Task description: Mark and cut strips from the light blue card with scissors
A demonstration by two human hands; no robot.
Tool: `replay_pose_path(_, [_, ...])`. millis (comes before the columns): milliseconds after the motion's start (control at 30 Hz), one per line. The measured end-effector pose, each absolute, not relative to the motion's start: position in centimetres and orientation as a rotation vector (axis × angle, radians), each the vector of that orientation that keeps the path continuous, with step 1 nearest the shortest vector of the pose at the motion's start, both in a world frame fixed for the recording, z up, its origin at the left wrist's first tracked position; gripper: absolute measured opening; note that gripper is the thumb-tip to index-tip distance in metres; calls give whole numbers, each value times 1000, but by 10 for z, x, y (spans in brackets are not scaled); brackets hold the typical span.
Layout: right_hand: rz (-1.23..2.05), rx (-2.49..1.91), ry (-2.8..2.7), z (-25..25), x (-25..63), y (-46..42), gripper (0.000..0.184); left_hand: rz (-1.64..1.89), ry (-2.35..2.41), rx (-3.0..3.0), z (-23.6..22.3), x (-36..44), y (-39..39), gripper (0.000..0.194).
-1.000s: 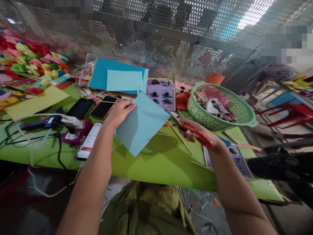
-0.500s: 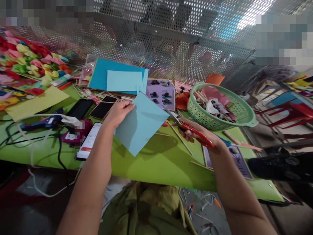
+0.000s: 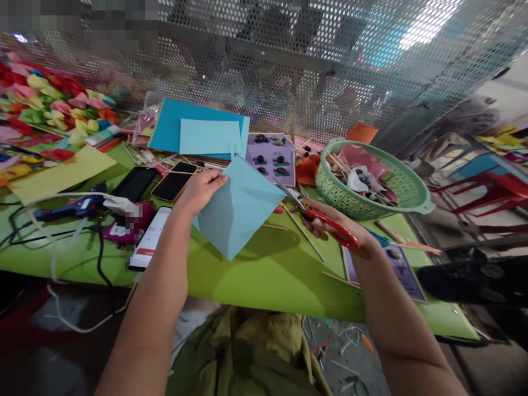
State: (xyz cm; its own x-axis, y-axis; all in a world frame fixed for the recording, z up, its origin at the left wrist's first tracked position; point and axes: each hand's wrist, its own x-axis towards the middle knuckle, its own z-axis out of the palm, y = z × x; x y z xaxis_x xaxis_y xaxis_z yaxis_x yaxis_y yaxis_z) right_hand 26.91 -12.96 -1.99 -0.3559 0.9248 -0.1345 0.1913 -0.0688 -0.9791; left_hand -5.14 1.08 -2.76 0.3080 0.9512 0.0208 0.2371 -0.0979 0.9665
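Between thumb and fingers, my left hand (image 3: 203, 190) pinches the upper left edge of a light blue sheet of paper (image 3: 241, 209), held tilted above the green table (image 3: 247, 286). My right hand (image 3: 325, 220) grips a pair of scissors (image 3: 334, 226) with red handles. The scissor blades point up and left, close to the paper's right corner; whether they touch it I cannot tell. Behind the sheet lies a purple board (image 3: 272, 159) bearing dark pebble figures. A thin wooden stick (image 3: 305, 234) rests on the table below the scissors.
To the right stands a green basket (image 3: 412, 187) of sticks and scraps. Blue card (image 3: 165, 129) lies at the back. On the left are phones (image 3: 175, 181), a lit phone (image 3: 148, 242), a glue gun (image 3: 78, 208), cables and yellow paper (image 3: 61, 173). Another purple board (image 3: 406, 275) sits at right.
The lower corner of the light blue paper has shifted slightly up and to the right. Both hands and the scissors stay nearly where they were.
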Motion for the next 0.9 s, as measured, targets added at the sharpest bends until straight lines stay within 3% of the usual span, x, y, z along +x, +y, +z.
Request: replay_pose_path(900, [1474, -1257, -1536, -17, 266, -128, 61, 883, 1146, 1546, -29, -52, 11, 30])
